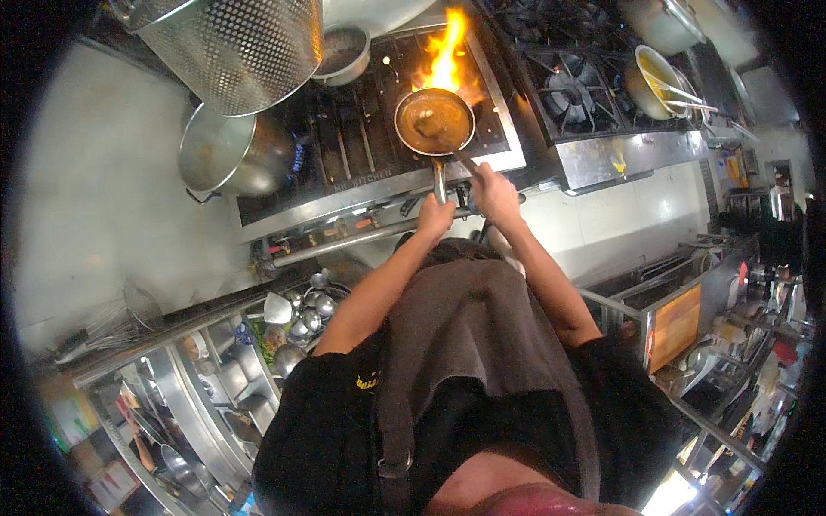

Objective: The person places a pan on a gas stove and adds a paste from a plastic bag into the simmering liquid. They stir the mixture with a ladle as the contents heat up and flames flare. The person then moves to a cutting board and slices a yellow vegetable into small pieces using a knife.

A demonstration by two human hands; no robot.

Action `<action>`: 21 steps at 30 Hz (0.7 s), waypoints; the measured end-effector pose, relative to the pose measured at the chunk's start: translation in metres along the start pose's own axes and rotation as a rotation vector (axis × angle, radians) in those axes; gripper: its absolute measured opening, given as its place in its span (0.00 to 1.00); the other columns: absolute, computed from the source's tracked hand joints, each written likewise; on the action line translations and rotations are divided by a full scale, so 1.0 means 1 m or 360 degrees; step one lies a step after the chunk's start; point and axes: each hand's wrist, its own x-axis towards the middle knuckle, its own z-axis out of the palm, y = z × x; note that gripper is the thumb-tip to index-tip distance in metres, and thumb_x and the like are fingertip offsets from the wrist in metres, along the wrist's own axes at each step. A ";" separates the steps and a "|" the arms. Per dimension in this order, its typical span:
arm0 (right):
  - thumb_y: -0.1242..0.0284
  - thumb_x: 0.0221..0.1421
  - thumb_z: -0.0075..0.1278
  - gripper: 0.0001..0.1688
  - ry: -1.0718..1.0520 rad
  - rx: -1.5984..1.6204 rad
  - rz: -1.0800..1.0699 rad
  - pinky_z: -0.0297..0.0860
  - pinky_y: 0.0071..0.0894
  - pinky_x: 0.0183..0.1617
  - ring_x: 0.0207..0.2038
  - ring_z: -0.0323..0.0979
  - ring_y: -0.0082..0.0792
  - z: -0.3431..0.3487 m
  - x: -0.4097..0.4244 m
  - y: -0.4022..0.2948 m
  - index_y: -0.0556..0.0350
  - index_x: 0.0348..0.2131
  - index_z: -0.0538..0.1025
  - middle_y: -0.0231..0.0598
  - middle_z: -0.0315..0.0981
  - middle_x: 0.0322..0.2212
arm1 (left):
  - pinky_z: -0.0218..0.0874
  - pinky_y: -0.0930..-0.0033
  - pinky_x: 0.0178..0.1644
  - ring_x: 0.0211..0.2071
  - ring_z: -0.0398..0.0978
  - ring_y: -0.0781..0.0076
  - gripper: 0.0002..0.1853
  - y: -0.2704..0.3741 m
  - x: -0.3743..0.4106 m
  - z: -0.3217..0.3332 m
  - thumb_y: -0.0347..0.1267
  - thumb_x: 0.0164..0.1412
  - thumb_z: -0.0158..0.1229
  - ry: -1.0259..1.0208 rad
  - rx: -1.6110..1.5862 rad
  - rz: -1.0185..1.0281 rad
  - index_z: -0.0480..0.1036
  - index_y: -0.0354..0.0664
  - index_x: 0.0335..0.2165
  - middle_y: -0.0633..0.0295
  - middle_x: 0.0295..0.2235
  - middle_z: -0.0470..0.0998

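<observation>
My left hand (436, 217) grips the metal handle of a round frying pan (397, 129) over the stove's grate. Brown sauce (445, 120) covers the pan's bottom. In my right hand (497, 193) is a dark-handled utensil (466, 161) that slants down into the sauce; its head is partly hidden there. Tall orange flames (448, 55) rise at the pan's far side.
A large pot (213, 145) stands at left near a blue burner flame. Above it is a perforated metal basket (226, 58), beside a small saucepan (342, 58). Another burner range (574, 97) holds a pot with utensils (652, 84). Ladles (312, 317) lie at lower left.
</observation>
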 end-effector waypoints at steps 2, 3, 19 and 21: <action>0.69 0.61 0.54 0.13 0.0017 -0.0044 0.0022 0.70 0.63 0.41 0.38 0.76 0.65 -0.011 -0.008 0.004 0.52 0.44 0.71 0.58 0.79 0.33 | 0.59 0.60 0.18 0.14 0.70 0.68 0.09 0.010 0.003 0.001 0.33 0.57 0.57 -0.0023 0.0013 0.0005 0.69 0.37 0.31 0.60 0.16 0.72; 0.69 0.60 0.54 0.13 0.0045 -0.0032 0.0025 0.70 0.63 0.41 0.38 0.76 0.65 -0.005 -0.006 0.012 0.52 0.44 0.72 0.58 0.79 0.33 | 0.59 0.60 0.18 0.14 0.70 0.68 0.10 0.009 0.000 0.003 0.33 0.57 0.57 -0.0046 0.0080 0.0001 0.69 0.37 0.31 0.60 0.16 0.72; 0.67 0.59 0.55 0.14 -0.0017 -0.0017 -0.0062 0.70 0.63 0.41 0.38 0.76 0.67 -0.027 -0.006 0.028 0.49 0.43 0.72 0.58 0.78 0.31 | 0.61 0.61 0.17 0.13 0.70 0.68 0.07 -0.002 0.003 0.019 0.30 0.55 0.55 -0.0003 0.0092 -0.0069 0.69 0.36 0.29 0.60 0.15 0.71; 0.67 0.59 0.55 0.13 0.0039 0.0001 -0.0009 0.70 0.63 0.41 0.38 0.75 0.67 -0.025 0.008 0.034 0.50 0.43 0.71 0.59 0.78 0.31 | 0.61 0.61 0.17 0.13 0.71 0.67 0.07 -0.003 0.005 0.020 0.30 0.54 0.55 -0.0028 0.0065 -0.0059 0.69 0.36 0.29 0.60 0.14 0.71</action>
